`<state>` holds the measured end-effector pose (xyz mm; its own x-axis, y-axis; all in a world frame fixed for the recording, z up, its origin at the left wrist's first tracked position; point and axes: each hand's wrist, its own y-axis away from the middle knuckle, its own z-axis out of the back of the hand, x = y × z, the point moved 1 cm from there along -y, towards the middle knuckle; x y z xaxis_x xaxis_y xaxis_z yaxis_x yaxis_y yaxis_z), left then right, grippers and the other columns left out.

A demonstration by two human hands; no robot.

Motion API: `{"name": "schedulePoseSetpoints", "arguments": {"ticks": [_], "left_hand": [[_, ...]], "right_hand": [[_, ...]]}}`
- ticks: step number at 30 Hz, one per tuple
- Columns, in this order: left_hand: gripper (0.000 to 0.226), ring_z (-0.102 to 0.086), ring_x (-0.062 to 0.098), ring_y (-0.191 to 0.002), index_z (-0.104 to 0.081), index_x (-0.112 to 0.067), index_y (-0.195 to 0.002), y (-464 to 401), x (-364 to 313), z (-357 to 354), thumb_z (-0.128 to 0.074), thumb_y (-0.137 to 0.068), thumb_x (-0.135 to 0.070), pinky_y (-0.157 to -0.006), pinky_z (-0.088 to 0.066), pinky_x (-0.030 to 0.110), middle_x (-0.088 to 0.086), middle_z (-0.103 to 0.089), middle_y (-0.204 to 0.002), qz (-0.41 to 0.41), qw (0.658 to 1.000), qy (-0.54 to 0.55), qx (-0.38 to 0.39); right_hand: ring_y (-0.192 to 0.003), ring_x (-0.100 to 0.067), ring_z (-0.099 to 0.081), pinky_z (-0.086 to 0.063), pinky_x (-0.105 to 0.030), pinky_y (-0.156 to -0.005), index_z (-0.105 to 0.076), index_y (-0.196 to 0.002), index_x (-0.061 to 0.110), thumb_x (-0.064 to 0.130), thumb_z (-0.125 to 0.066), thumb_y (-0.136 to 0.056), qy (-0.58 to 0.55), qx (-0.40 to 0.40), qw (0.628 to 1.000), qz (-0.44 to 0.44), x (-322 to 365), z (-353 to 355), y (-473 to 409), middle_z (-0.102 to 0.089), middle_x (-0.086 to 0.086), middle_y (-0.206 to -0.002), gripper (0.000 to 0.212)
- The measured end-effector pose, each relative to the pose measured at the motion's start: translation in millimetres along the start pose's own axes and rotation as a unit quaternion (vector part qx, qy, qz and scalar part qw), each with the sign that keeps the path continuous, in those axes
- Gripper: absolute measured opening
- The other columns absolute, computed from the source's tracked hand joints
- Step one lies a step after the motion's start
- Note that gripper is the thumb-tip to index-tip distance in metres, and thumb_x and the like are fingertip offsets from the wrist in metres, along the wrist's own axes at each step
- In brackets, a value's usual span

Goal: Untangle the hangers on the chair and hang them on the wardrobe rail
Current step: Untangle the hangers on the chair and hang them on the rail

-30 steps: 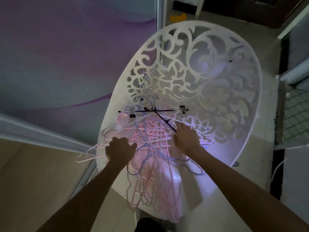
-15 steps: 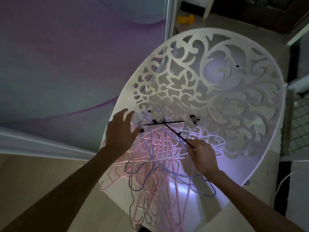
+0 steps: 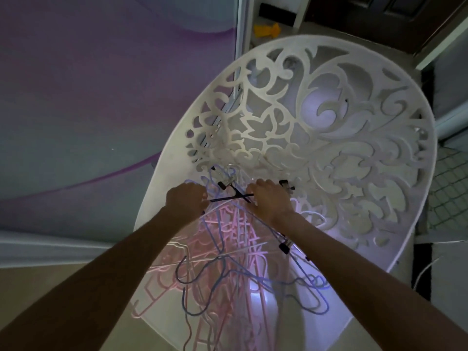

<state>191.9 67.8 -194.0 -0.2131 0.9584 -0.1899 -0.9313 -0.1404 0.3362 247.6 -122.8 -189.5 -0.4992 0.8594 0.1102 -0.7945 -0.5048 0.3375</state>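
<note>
White fretwork chair [image 3: 329, 138], centre-right. Tangled pink/blue hangers [image 3: 228, 262], heaped on seat, near side. Black clip hanger [image 3: 234, 196] on top, far end. Left hand [image 3: 186, 202] clenched on its rod; right hand [image 3: 269, 198] curled over hangers, exact grip can't tell.

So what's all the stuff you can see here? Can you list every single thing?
Chair: one, white, cut-out swirl pattern, middle of view.
Tangled hangers: many, too tangled to count, pink and blue, piled on the chair seat and spilling over its near edge.
Black clip hangers: at least two, crossed at the top of the pile, between the hands.
Sliding door: one, purple and grey wave pattern, left of the chair.
Yellow object: one, on the floor beyond the chair, too small to identify.
White cord: one, on the floor at the right.
Left hand: one, curled on the left end of a black hanger bar.
Right hand: one, resting on the crossed black hangers.
</note>
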Motion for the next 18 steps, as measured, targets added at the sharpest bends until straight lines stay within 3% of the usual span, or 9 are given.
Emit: {"name": "schedulePoseSetpoints", "arguments": {"ticks": [5,7,11,14,16,18], "left_hand": [[0.026,-0.053,0.019,-0.107,-0.068,-0.018,-0.099,9,2,12,-0.054,-0.089,-0.038,-0.083,-0.041,0.027,0.000,-0.060,-0.109,0.003,0.998,0.059,-0.017],[0.029,-0.053,0.019,-0.108,-0.068,-0.015,-0.094,16,-2,16,-0.052,-0.088,-0.038,-0.083,-0.040,0.026,0.000,-0.060,-0.111,-0.013,0.997,0.070,-0.043],[0.027,-0.051,0.020,-0.117,-0.069,-0.011,-0.092,28,-11,25,-0.061,-0.087,-0.036,-0.090,-0.044,0.032,-0.001,-0.059,-0.124,-0.050,0.996,0.044,-0.051],[0.032,-0.056,0.018,-0.107,-0.062,-0.015,-0.091,36,-18,35,-0.061,-0.084,-0.046,-0.080,-0.045,0.031,-0.007,-0.059,-0.114,-0.006,0.995,0.074,-0.059],[0.034,-0.062,0.020,-0.091,-0.058,-0.017,-0.092,41,-21,43,-0.059,-0.084,-0.049,-0.070,-0.042,0.027,-0.006,-0.063,-0.099,0.029,0.993,0.100,-0.054],[0.031,-0.062,0.021,-0.083,-0.056,-0.018,-0.088,44,-21,50,-0.057,-0.086,-0.048,-0.066,-0.037,0.025,-0.003,-0.066,-0.089,0.037,0.993,0.103,-0.034]], "right_hand": [[-0.094,-0.031,-0.056,-0.044,-0.033,-0.067,-0.069,-0.101,0.012,0.011,-0.053,-0.088,-0.077,-0.119,0.990,0.027,-7,-10,10,-0.059,-0.009,-0.102,0.021],[-0.082,-0.029,-0.058,-0.040,-0.029,-0.060,-0.071,-0.093,0.010,0.006,-0.056,-0.086,-0.157,-0.180,0.971,-0.002,-9,-16,21,-0.059,-0.010,-0.093,0.017],[-0.076,-0.016,-0.055,-0.034,-0.020,-0.064,-0.069,-0.099,0.008,0.008,-0.056,-0.089,-0.404,-0.219,0.876,-0.146,-19,-11,24,-0.064,-0.006,-0.087,0.017],[-0.064,-0.004,-0.055,-0.042,-0.019,-0.059,-0.066,-0.105,-0.002,0.000,-0.052,-0.091,-0.568,-0.154,0.793,-0.157,-33,-2,21,-0.065,-0.005,-0.071,0.019],[-0.055,0.006,-0.054,-0.040,-0.011,-0.052,-0.065,-0.107,-0.003,0.002,-0.052,-0.093,-0.537,-0.120,0.829,-0.098,-47,7,26,-0.064,-0.011,-0.063,0.019],[-0.068,0.008,-0.060,-0.042,-0.008,-0.060,-0.068,-0.106,0.009,0.016,-0.056,-0.092,-0.445,-0.119,0.887,-0.043,-61,15,30,-0.070,0.002,-0.076,0.020]]}}
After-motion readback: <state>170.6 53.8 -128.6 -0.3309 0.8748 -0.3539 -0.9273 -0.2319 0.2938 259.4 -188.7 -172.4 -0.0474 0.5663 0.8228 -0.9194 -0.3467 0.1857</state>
